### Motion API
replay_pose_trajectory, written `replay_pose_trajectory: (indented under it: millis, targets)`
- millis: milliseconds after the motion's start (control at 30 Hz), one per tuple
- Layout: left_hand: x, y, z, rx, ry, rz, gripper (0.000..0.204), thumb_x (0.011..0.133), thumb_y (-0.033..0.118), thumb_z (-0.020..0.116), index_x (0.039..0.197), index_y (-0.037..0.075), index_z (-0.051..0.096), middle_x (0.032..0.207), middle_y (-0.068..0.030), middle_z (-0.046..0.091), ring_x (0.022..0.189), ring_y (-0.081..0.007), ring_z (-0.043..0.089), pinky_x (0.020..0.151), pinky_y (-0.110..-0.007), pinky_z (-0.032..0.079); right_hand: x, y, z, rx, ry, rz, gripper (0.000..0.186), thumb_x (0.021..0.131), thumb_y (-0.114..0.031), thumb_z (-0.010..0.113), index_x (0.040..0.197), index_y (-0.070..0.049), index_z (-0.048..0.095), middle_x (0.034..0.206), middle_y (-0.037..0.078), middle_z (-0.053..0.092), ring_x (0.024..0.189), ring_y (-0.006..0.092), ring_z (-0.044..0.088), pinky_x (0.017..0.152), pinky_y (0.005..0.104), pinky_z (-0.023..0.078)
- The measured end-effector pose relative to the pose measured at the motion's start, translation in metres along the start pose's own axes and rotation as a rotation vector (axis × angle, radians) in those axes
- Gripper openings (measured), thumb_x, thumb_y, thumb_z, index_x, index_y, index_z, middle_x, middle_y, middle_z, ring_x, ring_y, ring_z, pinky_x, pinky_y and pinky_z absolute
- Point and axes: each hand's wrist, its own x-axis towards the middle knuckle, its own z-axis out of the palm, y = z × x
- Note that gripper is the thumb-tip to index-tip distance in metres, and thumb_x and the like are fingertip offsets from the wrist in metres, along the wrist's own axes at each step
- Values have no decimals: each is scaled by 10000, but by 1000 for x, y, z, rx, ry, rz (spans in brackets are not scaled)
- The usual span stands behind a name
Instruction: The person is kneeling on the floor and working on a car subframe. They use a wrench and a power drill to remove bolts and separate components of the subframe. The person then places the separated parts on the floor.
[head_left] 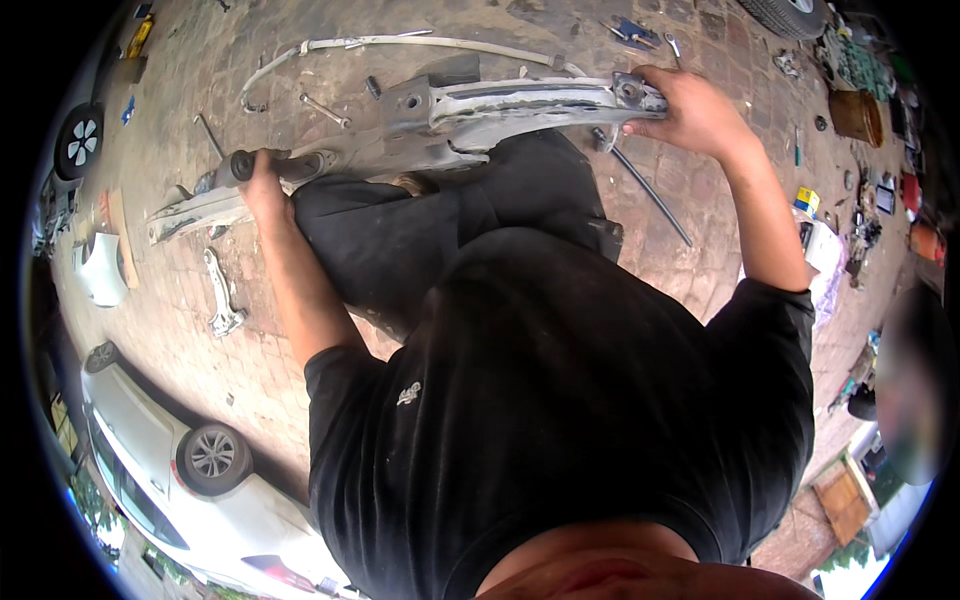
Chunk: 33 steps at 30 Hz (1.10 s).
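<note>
A long, dirty grey metal car beam lies across in front of my bent knees, tilted up toward the right. My right hand grips its right end, thumb below and fingers over the top. On the left, my left hand is closed around a dark, round-ended cylindrical piece beside the beam's lower left section. Whether that piece is loose or part of the beam I cannot tell. My dark trousers hide some of the beam's middle.
Past the beam, a pale curved tube and a wrench lie on the brick paving. A long black bar is by my right knee. At left rests a pale metal arm; a white car stands behind it.
</note>
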Motion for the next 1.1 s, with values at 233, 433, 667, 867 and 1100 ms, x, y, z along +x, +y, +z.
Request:
replay_pose_trajectory:
  millis: [233, 433, 667, 867, 1100]
  targets:
    - [-3, -9, -12, -29, 26, 51, 150, 791, 43, 651, 924, -10, 605, 850, -98, 643, 800, -201, 605, 753, -340, 469, -10, -3, 14, -11, 109, -30, 479, 749, -454, 774, 1025, -77, 669, 850, 155, 693, 842, 362, 661, 727, 449, 528]
    - [-26, 14, -1, -47, 32, 62, 118, 801, 44, 647, 903, -2, 613, 833, -100, 654, 765, -189, 608, 694, -318, 464, -20, -16, 12, -86, 112, 40, 508, 743, -491, 769, 997, -63, 671, 827, 164, 689, 824, 371, 658, 722, 457, 525]
    - [-6, -4, -20, -10, 11, 42, 167, 799, 28, 675, 946, 20, 597, 877, -72, 626, 813, -187, 593, 742, -335, 469, -8, -16, 3, -30, -79, -46, 501, 753, -394, 790, 1043, -15, 638, 904, 202, 671, 889, 378, 642, 770, 438, 516]
    - [-10, -1, -24, 23, -32, 9, 170, 779, 20, 702, 935, 8, 637, 866, -73, 649, 832, -185, 607, 787, -330, 471, 2, 13, -10, 430, -531, -145, 501, 770, -147, 803, 1177, 20, 563, 952, 160, 629, 889, 227, 581, 828, 352, 472]
    - [-42, 15, -35, 74, 98, -123, 201, 810, 101, 767, 914, -39, 667, 886, -99, 698, 855, -187, 634, 822, -324, 475, 11, 0, 1, 399, -634, -64, 622, 739, 41, 612, 1346, -3, 479, 1131, 231, 647, 1092, 370, 631, 917, 375, 491]
